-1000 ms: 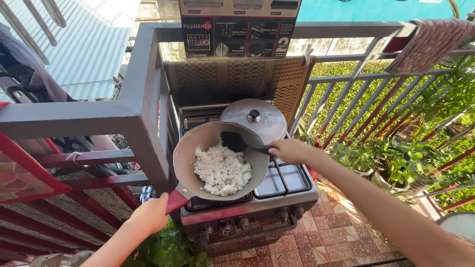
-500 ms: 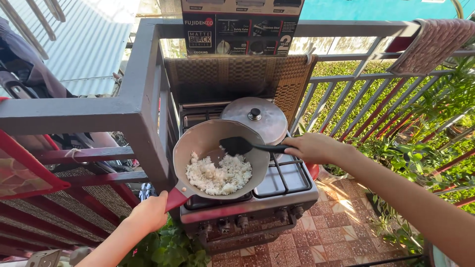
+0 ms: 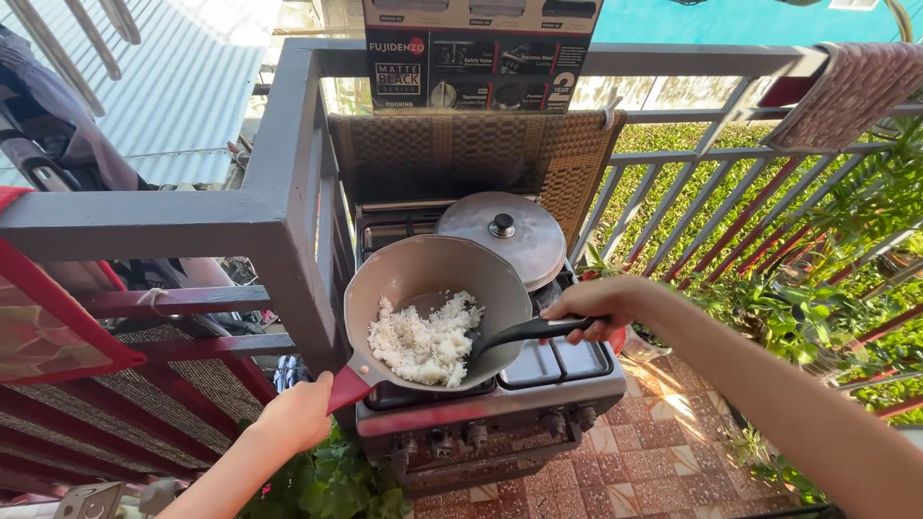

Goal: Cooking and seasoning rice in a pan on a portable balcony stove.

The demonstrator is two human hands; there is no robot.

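Big grey railing runs across the upper left of the frame, with a small gas stove tucked into the corner at centre. On its left burner sits a grey wok, and a lidded steel pot is right behind it, touching or nearly so.

What's changed: half a second ago the black spatula was up above the rice with its blade clear; now it has swung down and the blade is dug in under the right edge of the pile (so I'd say this is mid-stir, scooping from below).

The rice is white, clumpy, heaped in the lower middle of the wok, bare pan above it.

Left hand, lower left, is clenched round the wok's red handle. Right hand, right of centre, is wrapped tight on the spatula's handle.
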